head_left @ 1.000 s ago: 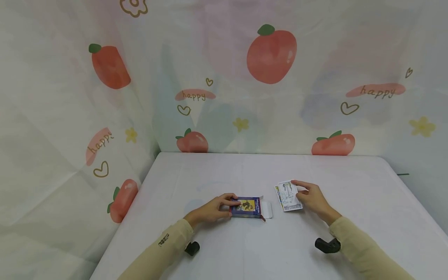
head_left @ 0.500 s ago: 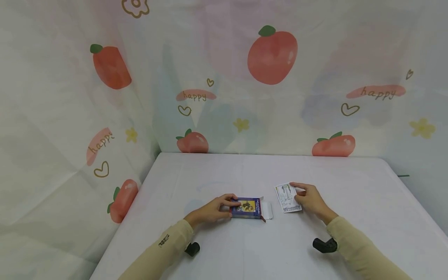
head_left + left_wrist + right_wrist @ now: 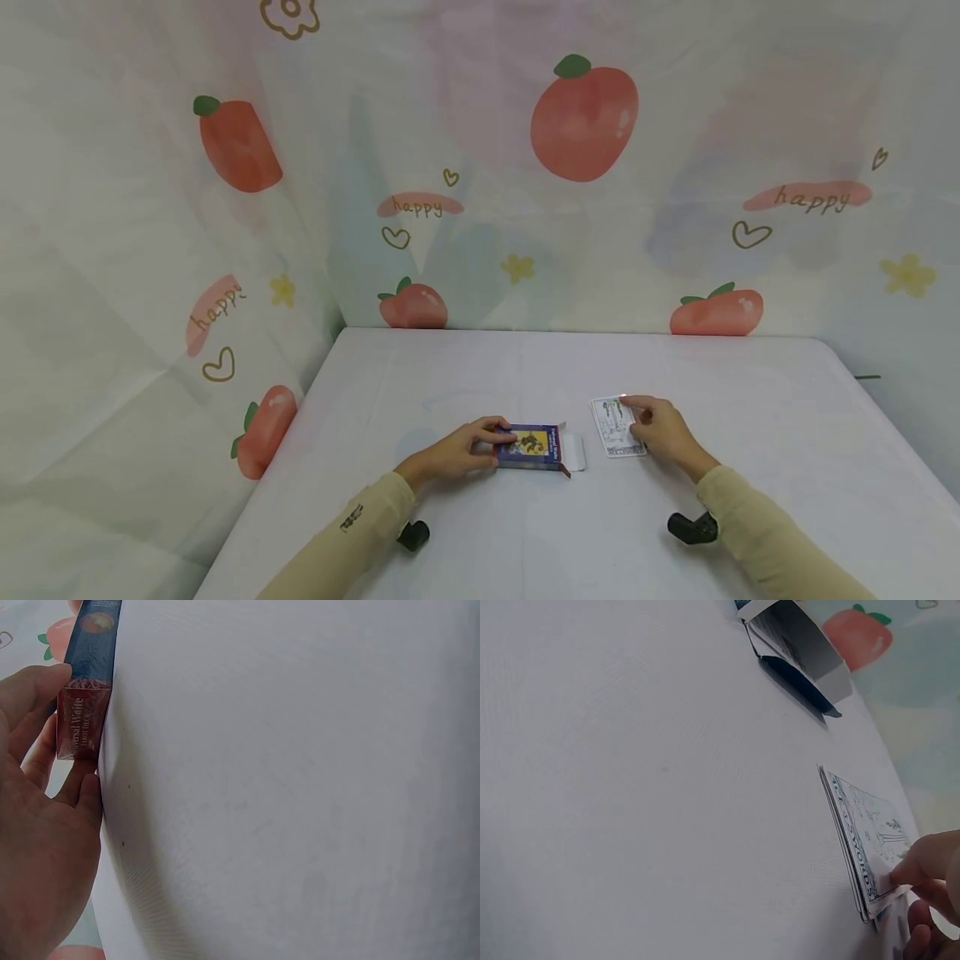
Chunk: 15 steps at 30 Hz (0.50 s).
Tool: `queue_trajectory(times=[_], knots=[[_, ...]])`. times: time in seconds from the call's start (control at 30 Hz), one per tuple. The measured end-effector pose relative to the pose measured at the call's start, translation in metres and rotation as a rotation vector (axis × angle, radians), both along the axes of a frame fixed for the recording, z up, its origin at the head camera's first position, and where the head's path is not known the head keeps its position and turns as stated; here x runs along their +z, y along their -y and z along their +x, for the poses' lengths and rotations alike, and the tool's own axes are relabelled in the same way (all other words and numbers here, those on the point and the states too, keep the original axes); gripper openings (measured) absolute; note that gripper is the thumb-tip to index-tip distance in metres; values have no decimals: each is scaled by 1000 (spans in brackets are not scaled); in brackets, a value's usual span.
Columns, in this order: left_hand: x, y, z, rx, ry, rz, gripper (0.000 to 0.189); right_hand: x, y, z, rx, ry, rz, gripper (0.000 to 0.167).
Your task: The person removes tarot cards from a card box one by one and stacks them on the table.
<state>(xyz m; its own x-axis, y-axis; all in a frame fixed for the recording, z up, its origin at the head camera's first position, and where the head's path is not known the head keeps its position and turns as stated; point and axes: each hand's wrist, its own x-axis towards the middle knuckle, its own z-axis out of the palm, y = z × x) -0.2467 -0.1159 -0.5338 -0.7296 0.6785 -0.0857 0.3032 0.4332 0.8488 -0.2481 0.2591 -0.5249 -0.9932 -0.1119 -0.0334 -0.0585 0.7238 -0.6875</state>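
Observation:
A blue tarot card box (image 3: 531,444) with a yellow picture lies flat in the head view, its white end flap (image 3: 573,452) folded out to the right. My left hand (image 3: 459,447) grips its left end. The left wrist view shows the red end of the box (image 3: 82,724) between thumb and fingers. To the right of the box, my right hand (image 3: 667,435) holds a small stack of tarot cards (image 3: 613,427) by the right edge. In the right wrist view the thumb lies on the top card, which reads "SWORDS", with other fingers curled beside the stack's edge.
A white cloth covers the table (image 3: 517,533). Behind it and at the left hangs a backdrop (image 3: 480,125) with printed peaches and "happy" lettering. Black wrist devices (image 3: 693,528) sit at both sleeves. The box's open end (image 3: 795,652) faces the cards.
My right hand has shifted slightly left and nearer to me. The card underneath, which showed yellow at the left edge, is now covered as the stack lines up. My left hand and the box stay put.

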Motion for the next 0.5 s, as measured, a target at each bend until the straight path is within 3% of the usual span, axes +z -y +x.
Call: queue_trajectory(times=[0.5], knots=[[1,-1,2,3,-12,-16,49,-3,-5,-1,52,-53,24,51]])
